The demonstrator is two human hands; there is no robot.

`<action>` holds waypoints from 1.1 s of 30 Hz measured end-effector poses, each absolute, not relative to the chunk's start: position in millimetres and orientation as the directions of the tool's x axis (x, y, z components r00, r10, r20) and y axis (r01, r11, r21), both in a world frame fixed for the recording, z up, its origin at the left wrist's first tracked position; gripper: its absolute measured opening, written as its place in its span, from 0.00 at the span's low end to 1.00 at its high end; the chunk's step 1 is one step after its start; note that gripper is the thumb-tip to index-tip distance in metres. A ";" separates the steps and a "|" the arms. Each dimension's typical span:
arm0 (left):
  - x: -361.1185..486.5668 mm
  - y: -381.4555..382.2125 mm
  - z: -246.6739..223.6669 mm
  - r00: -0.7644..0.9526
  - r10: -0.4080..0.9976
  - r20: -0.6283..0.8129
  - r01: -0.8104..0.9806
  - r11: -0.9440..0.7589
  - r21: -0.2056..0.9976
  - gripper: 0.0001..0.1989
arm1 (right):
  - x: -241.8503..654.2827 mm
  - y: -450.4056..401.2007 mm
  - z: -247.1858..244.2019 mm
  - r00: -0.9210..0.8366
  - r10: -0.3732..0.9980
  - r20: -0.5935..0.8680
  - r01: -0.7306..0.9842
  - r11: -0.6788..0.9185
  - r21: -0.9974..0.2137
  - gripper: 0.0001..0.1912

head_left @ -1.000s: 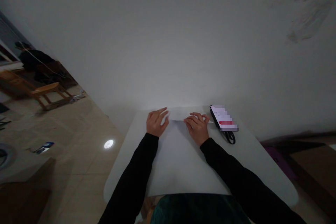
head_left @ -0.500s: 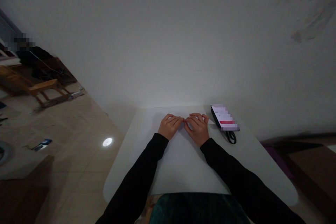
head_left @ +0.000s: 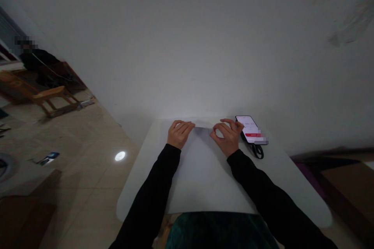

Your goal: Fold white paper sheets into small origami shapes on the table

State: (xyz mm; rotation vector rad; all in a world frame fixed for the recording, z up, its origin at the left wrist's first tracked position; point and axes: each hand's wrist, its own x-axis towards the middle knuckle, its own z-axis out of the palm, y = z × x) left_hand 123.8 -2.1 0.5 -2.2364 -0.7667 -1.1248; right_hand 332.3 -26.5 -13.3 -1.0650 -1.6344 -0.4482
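Observation:
A white sheet of paper (head_left: 201, 165) lies on the white table (head_left: 263, 186), its far part bent up off the surface with a dark shadow under the raised edge. My left hand (head_left: 180, 134) pinches that raised edge at its left. On the other side my right hand (head_left: 226, 135) grips the edge between thumb and index finger, the other fingers curled upward. Between the hands a short stretch of the paper's edge shows. Just beyond my right fingers a phone (head_left: 250, 129) with a lit screen rests on a dark object, with a black strap (head_left: 257, 151) beside it.
A pale wall (head_left: 187, 46) rises right behind the table. To the left are a tiled floor (head_left: 87, 175), a wooden chair (head_left: 55, 94) and a seated person (head_left: 41, 60) in dark clothes. Brown cardboard (head_left: 350, 183) stands low at the right.
My hands, close together before, have moved apart along the paper's edge, left hand leftward and right hand rightward. The raised paper edge now shows between them.

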 end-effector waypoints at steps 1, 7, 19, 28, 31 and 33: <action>116.5 -0.4 1.9 0.465 0.242 0.852 0.705 -0.683 -0.191 0.10 | 337.3 -24.1 -13.8 0.001 0.414 0.910 0.825 0.514 -0.235 0.04; 73.8 7.8 3.3 0.197 0.222 0.955 0.851 -0.523 -0.054 0.08 | 361.9 -15.6 -13.7 0.213 0.411 0.886 0.846 0.377 -0.378 0.03; 111.2 4.7 -13.1 0.472 0.312 0.825 0.662 -0.743 -0.098 0.11 | 332.1 -25.1 -28.3 -0.177 0.471 0.864 0.767 0.617 -0.179 0.08; 128.7 -1.3 -12.5 0.530 0.293 0.796 0.625 -0.769 -0.133 0.10 | 331.0 -24.2 -28.9 -0.241 0.474 0.847 0.762 0.633 -0.137 0.04; 132.5 -3.1 -12.4 0.508 0.311 0.804 0.643 -0.757 -0.114 0.08 | 330.4 -24.5 -29.2 -0.256 0.458 0.851 0.762 0.638 -0.115 0.04; 137.6 -5.0 -13.2 0.516 0.308 0.800 0.631 -0.767 -0.111 0.07 | 330.2 -24.8 -29.3 -0.270 0.451 0.851 0.764 0.638 -0.096 0.04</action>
